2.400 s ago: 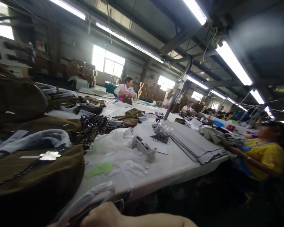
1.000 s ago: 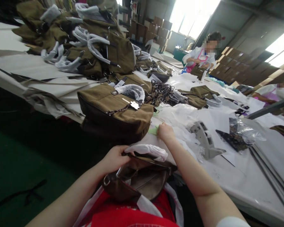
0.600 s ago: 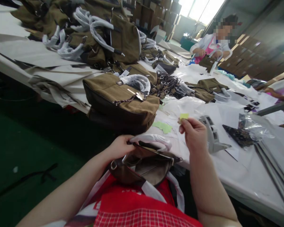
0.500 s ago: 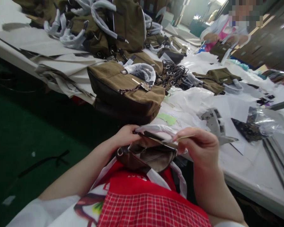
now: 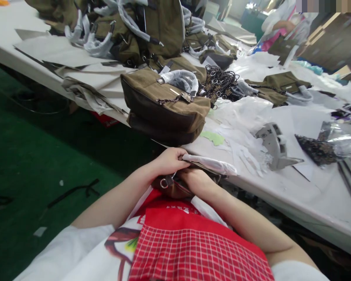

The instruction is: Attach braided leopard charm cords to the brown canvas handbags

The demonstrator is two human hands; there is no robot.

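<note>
A brown handbag [image 5: 175, 190] is held against my red apron, its zipped mouth turned up towards me. My left hand [image 5: 172, 160] pinches the far rim at its left corner, beside the white-wrapped handle [image 5: 210, 163]. My right hand [image 5: 197, 181] reaches into the mouth close to the left hand. Its fingertips are hidden in the bag, so what they hold does not show. A metal ring [image 5: 163, 183] hangs at the bag's left end. Just beyond my hands, another olive-brown handbag [image 5: 166, 103] with a dark base lies on the table edge.
On the white table [image 5: 280, 195] are a grey tape dispenser [image 5: 273, 144], a green paper scrap [image 5: 213, 137] and a heap of dark cords [image 5: 219, 84]. More handbags [image 5: 160, 31] are piled at the back left. A co-worker [image 5: 283, 27] handles a bag at the far right.
My right hand has moved left from the bag's right rim into its mouth; the thin yellowish strip it pinched no longer shows. My left hand stays on the rim. The view has shifted slightly.
</note>
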